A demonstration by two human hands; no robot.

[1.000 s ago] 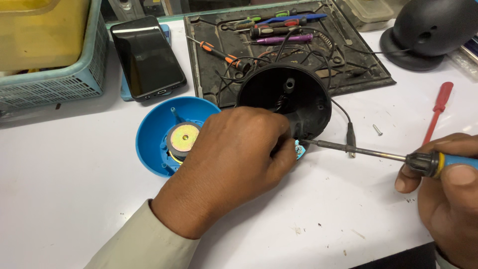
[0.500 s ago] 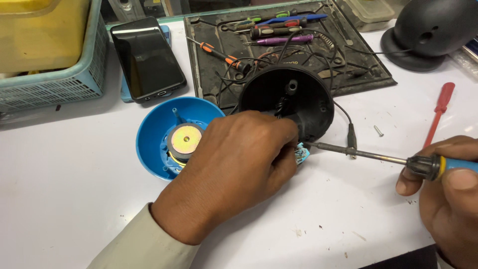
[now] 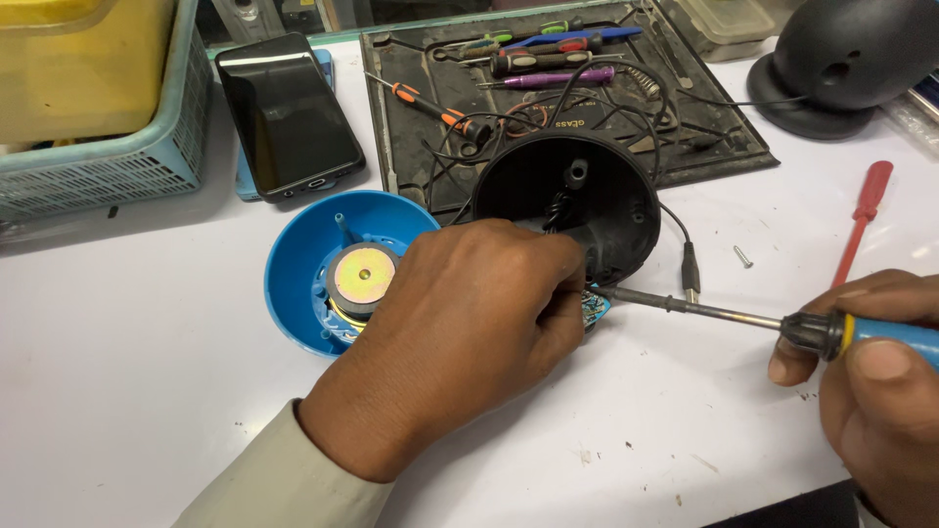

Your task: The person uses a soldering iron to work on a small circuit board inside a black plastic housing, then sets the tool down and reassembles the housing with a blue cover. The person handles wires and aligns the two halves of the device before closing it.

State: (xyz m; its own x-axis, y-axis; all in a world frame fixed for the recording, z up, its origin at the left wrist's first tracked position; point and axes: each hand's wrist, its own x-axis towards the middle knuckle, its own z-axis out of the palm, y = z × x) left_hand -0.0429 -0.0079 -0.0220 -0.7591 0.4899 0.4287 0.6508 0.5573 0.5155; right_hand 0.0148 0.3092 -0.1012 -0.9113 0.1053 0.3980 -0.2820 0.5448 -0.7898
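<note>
Right hand (image 3: 880, 381), nearest: fingers wrapped tight round the blue-yellow handle of a soldering iron (image 3: 743, 318), tip laid against a small board (image 3: 593, 311).
Left hand (image 3: 469, 332): fingers curled down, pinching that board at the counter (image 3: 147, 391), just in front of the black shell (image 3: 577, 200). Most of the board is hidden under the hand.
Step in hand, as I read it: soldering a joint on the board, probably a wire from the shell; the joint itself can't be seen.
Next move calls for a steady tip, the board pinned flat, and fingers kept off the hot shaft.
Blue shell (image 3: 313, 264) with speaker magnet (image 3: 362, 279) sits just left of the hand, touching the black one or nearly.
Loose screw (image 3: 742, 256) and red screwdriver (image 3: 861, 220) to the right.
Further back: phone (image 3: 286, 112), black mat (image 3: 626, 88) with more screwdrivers, basket (image 3: 98, 166) far left, dark dome (image 3: 851, 59) far right.
</note>
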